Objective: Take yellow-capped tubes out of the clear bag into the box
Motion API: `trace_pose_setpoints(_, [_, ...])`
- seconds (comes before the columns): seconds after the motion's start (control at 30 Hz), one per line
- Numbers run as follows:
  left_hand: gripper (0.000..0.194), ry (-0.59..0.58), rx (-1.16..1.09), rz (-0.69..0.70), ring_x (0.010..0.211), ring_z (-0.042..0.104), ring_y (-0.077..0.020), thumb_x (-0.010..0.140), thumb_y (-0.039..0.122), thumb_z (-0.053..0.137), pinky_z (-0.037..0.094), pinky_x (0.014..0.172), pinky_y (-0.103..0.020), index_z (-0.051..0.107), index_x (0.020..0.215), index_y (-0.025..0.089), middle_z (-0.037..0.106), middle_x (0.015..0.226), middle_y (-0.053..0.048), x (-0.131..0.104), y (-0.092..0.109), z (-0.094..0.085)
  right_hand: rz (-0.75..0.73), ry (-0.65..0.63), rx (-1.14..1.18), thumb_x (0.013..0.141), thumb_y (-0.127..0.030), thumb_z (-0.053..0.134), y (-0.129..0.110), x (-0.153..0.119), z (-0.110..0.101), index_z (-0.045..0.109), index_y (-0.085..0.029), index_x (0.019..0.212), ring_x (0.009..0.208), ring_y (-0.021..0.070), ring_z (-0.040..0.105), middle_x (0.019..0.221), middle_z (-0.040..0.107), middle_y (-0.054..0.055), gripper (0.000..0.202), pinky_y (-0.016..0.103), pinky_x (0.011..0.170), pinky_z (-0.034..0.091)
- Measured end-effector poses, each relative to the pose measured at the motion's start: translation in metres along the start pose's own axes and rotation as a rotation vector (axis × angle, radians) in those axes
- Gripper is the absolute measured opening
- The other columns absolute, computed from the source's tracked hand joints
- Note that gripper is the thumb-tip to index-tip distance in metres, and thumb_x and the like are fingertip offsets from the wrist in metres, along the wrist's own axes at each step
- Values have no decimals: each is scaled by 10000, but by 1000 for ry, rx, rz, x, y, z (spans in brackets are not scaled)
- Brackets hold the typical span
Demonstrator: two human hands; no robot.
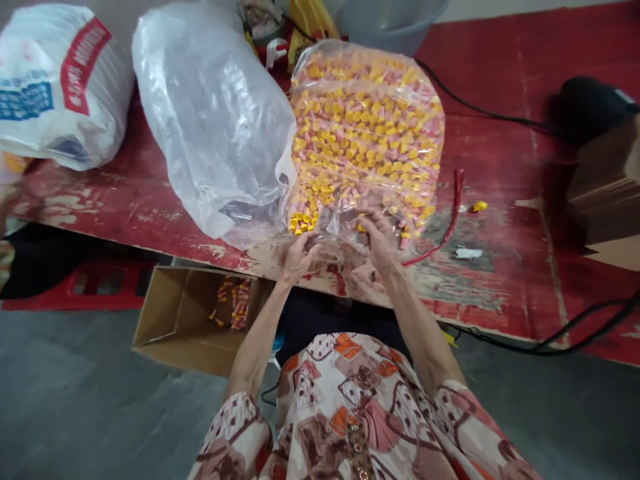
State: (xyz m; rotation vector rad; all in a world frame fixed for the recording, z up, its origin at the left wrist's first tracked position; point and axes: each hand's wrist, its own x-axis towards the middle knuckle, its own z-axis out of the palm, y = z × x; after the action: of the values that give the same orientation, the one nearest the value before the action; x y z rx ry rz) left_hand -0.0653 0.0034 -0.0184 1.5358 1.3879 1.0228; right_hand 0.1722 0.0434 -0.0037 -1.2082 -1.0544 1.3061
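Note:
A clear plastic bag (367, 110) full of small pink pieces with yellow caps lies at the table's front, its mouth towards me. At the mouth's left side, my left hand (299, 259) is closed, fingers curled against a tight cluster of yellow-capped pieces (304, 221) with the caps facing up. My right hand (379, 239) is at the mouth's right side, fingers bent together around a single yellow-capped piece (361, 227). Its fingertips are slightly blurred. Part of the left fingers is hidden.
A large translucent bag (210, 113) and a white printed sack (65, 80) stand left on the red table (500, 173). Below, a cardboard box (187, 320) holds some pieces. Red cord (455, 207), a loose yellow piece (480, 206) and black cables lie right. Another person's hand (7, 200) shows far left.

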Motion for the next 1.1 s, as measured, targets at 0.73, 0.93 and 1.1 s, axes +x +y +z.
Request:
trace_pose_setpoints(0.73, [170, -443, 837, 218, 1055, 753, -282, 1038, 86, 647, 602, 962, -375, 673, 1168, 193, 656, 1360, -169, 41, 25, 60, -194, 190, -782, 1127, -279, 559, 58, 33, -35, 720, -161, 1379, 1154, 298, 712, 1340, 721, 182, 321, 471, 1088, 584])
trace_pose_setpoints(0.93, [50, -287, 743, 184, 972, 733, -252, 1096, 235, 699, 599, 870, -334, 671, 1057, 220, 697, 1242, -137, 24, 27, 45, -307, 157, -666, 1042, -209, 555, 58, 12, -37, 760, -212, 1277, 1078, 294, 719, 1208, 792, 134, 312, 430, 1011, 590])
trace_pose_setpoints(1.1, [227, -252, 708, 192, 1029, 752, -245, 1048, 138, 615, 611, 902, -331, 720, 1230, 223, 733, 1290, -123, 2, 23, 41, -296, 148, -587, 1012, -277, 565, 56, -12, -17, 702, -232, 1072, 898, 241, 692, 1079, 792, 107, 155, 390, 898, 573])
